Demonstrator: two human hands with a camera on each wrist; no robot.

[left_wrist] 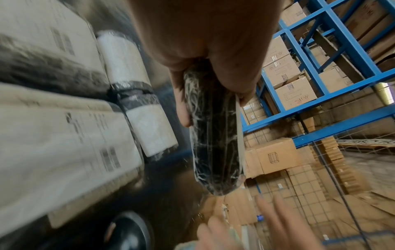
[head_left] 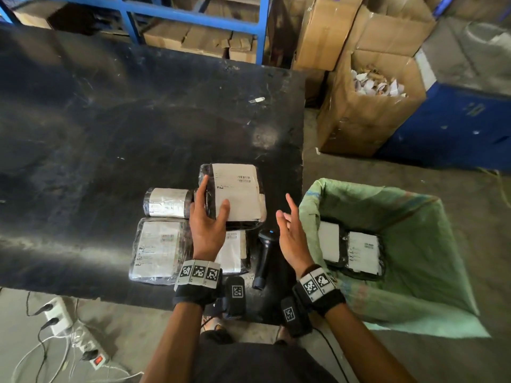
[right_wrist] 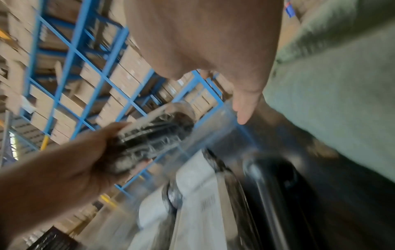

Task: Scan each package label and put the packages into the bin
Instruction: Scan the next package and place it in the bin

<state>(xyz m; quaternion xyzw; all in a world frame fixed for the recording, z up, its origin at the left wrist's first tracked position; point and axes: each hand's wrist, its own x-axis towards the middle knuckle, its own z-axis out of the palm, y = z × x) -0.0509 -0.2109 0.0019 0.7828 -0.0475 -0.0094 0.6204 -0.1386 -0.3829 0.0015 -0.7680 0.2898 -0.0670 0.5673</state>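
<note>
Warehouse interior, daylit, with glare on a worn black table top (head_left: pixel 116 128). Grey concrete floor (head_left: pixel 470 355) below and to the right. Behind the table, blue steel racking (head_left: pixel 193 12) loaded with brown cartons (left_wrist: pixel 295 89) on several levels. Right of the table, stacked cardboard boxes (head_left: pixel 387 29) and one open carton (head_left: pixel 367 114) filled with paper scraps, beside a blue container (head_left: pixel 453 125). At lower left, white power strips (head_left: pixel 59 313) with plugged cables on the floor.
</note>
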